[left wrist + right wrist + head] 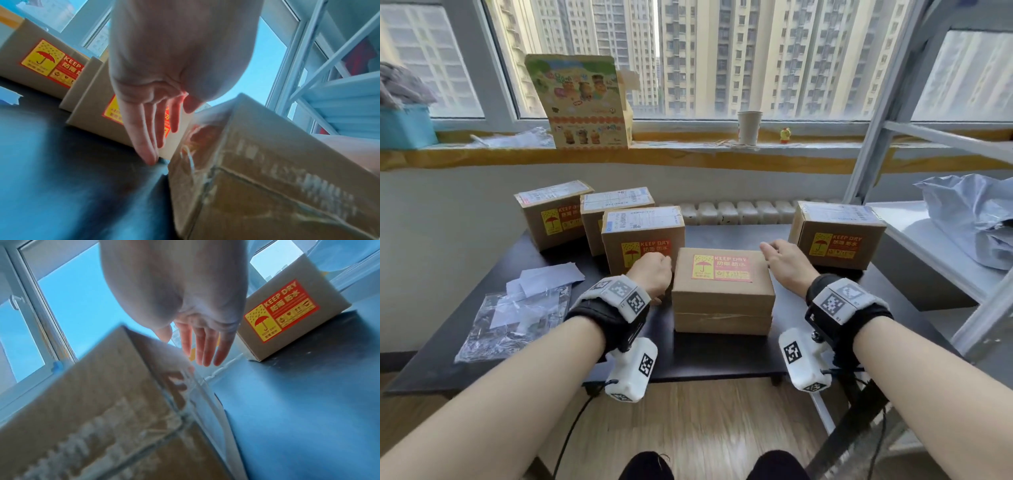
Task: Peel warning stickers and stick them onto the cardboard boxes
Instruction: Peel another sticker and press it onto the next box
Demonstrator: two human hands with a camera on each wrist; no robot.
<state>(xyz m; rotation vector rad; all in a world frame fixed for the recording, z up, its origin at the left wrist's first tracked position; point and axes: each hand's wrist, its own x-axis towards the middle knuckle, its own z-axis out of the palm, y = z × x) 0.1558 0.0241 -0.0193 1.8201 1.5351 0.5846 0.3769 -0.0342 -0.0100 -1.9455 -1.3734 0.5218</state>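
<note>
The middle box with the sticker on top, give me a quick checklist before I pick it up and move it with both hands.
1. Sticker lies flat on the middle box: ok.
2. Left hand is free, fingers straight beside the box's left side: ok.
3. Right hand is free, fingers straight by the far right corner: ok.
4. Both hands already grip the box: not ok, neither hand closes on it.
5. Free space on the table behind the box: ok, a bare strip shows there.
6. Box's underside sealed: cannot tell, it is hidden.
</note>
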